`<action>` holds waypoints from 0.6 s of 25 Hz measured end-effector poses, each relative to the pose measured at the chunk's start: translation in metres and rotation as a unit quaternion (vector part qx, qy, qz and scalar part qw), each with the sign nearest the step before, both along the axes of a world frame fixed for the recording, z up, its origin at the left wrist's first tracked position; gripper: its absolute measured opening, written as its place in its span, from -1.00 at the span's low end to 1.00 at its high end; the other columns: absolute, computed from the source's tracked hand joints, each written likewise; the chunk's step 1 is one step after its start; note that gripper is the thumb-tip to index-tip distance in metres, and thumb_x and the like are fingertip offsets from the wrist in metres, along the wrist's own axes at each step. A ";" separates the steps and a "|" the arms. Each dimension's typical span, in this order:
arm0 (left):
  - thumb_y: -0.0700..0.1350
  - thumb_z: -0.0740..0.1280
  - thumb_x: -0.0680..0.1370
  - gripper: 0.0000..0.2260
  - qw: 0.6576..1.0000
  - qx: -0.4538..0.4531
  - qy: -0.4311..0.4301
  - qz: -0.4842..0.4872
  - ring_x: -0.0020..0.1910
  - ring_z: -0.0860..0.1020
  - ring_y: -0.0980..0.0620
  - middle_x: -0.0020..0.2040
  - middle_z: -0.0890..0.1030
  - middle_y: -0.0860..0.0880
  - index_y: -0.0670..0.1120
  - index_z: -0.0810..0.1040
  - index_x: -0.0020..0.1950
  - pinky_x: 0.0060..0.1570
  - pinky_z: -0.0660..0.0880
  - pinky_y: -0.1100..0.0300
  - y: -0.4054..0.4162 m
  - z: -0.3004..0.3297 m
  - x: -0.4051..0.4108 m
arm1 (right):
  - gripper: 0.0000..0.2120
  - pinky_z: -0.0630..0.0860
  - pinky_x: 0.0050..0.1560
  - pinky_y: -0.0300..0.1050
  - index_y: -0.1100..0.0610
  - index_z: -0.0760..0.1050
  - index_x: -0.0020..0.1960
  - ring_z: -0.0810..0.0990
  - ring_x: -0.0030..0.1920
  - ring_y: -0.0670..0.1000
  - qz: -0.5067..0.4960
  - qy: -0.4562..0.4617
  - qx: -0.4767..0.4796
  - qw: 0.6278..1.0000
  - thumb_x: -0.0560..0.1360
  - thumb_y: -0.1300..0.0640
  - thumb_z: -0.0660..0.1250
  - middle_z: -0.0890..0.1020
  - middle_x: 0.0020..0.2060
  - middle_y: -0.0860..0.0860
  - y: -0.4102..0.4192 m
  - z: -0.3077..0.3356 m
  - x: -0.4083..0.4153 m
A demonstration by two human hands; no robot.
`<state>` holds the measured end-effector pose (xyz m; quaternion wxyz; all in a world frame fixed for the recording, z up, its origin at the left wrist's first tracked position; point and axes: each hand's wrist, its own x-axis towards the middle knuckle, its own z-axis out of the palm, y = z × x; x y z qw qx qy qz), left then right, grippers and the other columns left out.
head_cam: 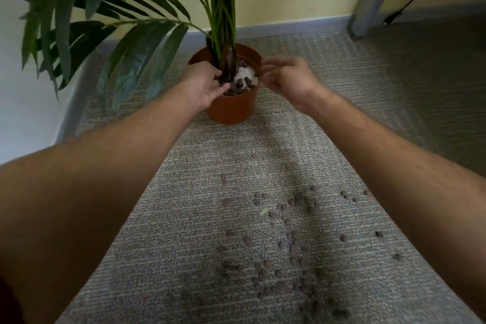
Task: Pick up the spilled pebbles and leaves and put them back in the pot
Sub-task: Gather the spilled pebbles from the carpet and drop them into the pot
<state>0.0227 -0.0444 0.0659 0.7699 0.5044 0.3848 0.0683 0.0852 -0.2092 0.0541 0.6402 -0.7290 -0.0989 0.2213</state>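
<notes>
A terracotta pot [231, 109] with a green palm stands on the carpet near the wall. Dark pebbles and a white patch show inside its rim. My left hand [203, 84] rests over the pot's left rim, fingers spread over the pebbles by the stems. My right hand [286, 77] hovers at the right rim, fingers loosely curled, and I see nothing in it. Several spilled brown pebbles [284, 258] lie scattered on the carpet between my forearms. A small pale green leaf scrap [263, 211] lies among them.
Palm fronds [105, 21] hang over the left side. A white wall and grey skirting run along the left and back. A grey post [368, 2] and a black cable [410, 0] stand at the back right. Grey carpet [394, 87] stretches to the right.
</notes>
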 end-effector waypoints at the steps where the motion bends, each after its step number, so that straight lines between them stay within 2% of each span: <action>1: -0.36 0.16 0.56 -0.72 0.998 0.054 0.000 0.011 0.08 0.53 -0.02 0.05 0.54 -0.10 -0.15 0.46 0.22 -0.08 0.63 0.11 -0.002 -0.003 -0.007 | -0.61 0.57 0.17 -0.04 0.27 0.51 0.25 0.61 0.14 0.09 -0.008 0.000 -0.021 1.000 0.46 0.44 0.20 0.63 0.11 0.14 -0.017 -0.012 -0.007; 3: -0.30 0.23 0.55 -0.76 0.981 0.190 -0.002 0.026 0.02 0.57 0.03 0.06 0.59 -0.07 -0.12 0.53 0.17 0.02 0.61 0.10 -0.011 -0.020 -0.032 | -0.70 0.50 0.26 0.00 0.20 0.54 0.21 0.57 0.20 0.07 -0.034 -0.010 -0.094 0.995 0.50 0.32 0.27 0.62 0.16 0.10 -0.055 -0.044 -0.028; 4: -0.25 0.26 0.54 -0.77 0.969 0.247 0.006 0.023 0.01 0.60 0.02 0.08 0.61 -0.07 -0.09 0.56 0.17 0.02 0.61 0.10 -0.017 -0.032 -0.051 | -0.72 0.44 0.31 0.05 0.17 0.54 0.22 0.54 0.24 0.07 -0.049 -0.037 -0.168 0.984 0.52 0.23 0.30 0.59 0.21 0.10 -0.077 -0.064 -0.040; 5: -0.18 0.28 0.55 -0.79 0.957 0.290 0.024 0.010 -0.01 0.61 -0.02 0.08 0.63 -0.08 -0.07 0.57 0.17 -0.01 0.61 0.08 -0.024 -0.049 -0.073 | -0.70 0.37 0.36 0.11 0.15 0.52 0.25 0.48 0.29 0.09 -0.061 -0.091 -0.282 0.953 0.54 0.12 0.29 0.55 0.28 0.13 -0.101 -0.084 -0.054; 6: -0.12 0.27 0.57 -0.79 0.945 0.324 0.048 -0.006 -0.03 0.62 -0.06 0.06 0.64 -0.12 -0.08 0.56 0.18 -0.07 0.60 0.04 -0.031 -0.068 -0.099 | -0.62 0.26 0.42 0.17 0.14 0.46 0.31 0.38 0.37 0.16 -0.068 -0.150 -0.408 0.898 0.56 0.00 0.25 0.45 0.36 0.18 -0.127 -0.102 -0.066; 7: -0.07 0.26 0.58 -0.75 0.930 0.357 0.078 -0.022 -0.05 0.62 -0.09 0.06 0.64 -0.15 -0.10 0.55 0.21 -0.09 0.58 0.01 -0.039 -0.088 -0.129 | -0.52 0.12 0.45 0.22 0.13 0.37 0.38 0.23 0.46 0.22 -0.071 -0.183 -0.507 0.839 0.58 -0.12 0.16 0.31 0.45 0.23 -0.156 -0.119 -0.080; 8: -0.05 0.26 0.58 -0.72 0.913 0.392 0.111 -0.033 -0.02 0.62 -0.10 0.10 0.64 -0.16 -0.10 0.53 0.25 -0.04 0.58 -0.02 -0.046 -0.110 -0.162 | -0.41 0.01 0.46 0.26 0.11 0.25 0.46 0.07 0.51 0.27 -0.072 -0.172 -0.566 0.803 0.58 -0.23 0.05 0.16 0.51 0.25 -0.184 -0.134 -0.095; 9: -0.04 0.26 0.57 -0.68 0.889 0.431 0.149 -0.039 0.10 0.58 -0.13 0.18 0.61 -0.15 -0.10 0.51 0.29 0.10 0.53 -0.09 -0.053 -0.131 -0.196 | -0.31 -0.05 0.48 0.29 0.10 0.14 0.51 -0.04 0.53 0.28 -0.079 -0.136 -0.595 0.788 0.54 -0.33 -0.06 0.04 0.54 0.26 -0.210 -0.146 -0.109; 11: 0.03 0.26 0.54 -0.57 0.829 0.502 0.239 -0.052 0.40 0.35 -0.12 0.39 0.46 -0.12 -0.12 0.45 0.36 0.39 0.20 -0.19 -0.069 -0.164 -0.259 | -0.15 -0.06 0.48 0.30 0.06 0.02 0.54 -0.10 0.53 0.28 -0.074 -0.067 -0.611 0.786 0.42 -0.44 -0.20 -0.05 0.54 0.25 -0.252 -0.166 -0.130; 13: 0.11 0.26 0.50 -0.45 0.799 0.510 0.310 -0.074 0.51 0.15 -0.10 0.50 0.30 -0.10 -0.13 0.38 0.42 0.41 -0.01 -0.26 -0.086 -0.185 -0.303 | -0.11 -0.03 0.48 0.27 0.04 -0.04 0.55 -0.08 0.53 0.26 -0.038 -0.072 -0.629 0.773 0.38 -0.47 -0.26 -0.06 0.55 0.24 -0.273 -0.177 -0.141; 15: 0.15 0.25 0.47 -0.37 0.787 0.503 0.335 -0.123 0.53 0.09 -0.14 0.53 0.22 -0.13 -0.15 0.32 0.46 0.41 0.00 -0.29 -0.103 -0.189 -0.324 | -0.11 0.00 0.48 0.25 0.06 -0.04 0.55 -0.04 0.53 0.25 0.012 -0.109 -0.635 0.764 0.40 -0.48 -0.30 -0.04 0.55 0.24 -0.270 -0.178 -0.145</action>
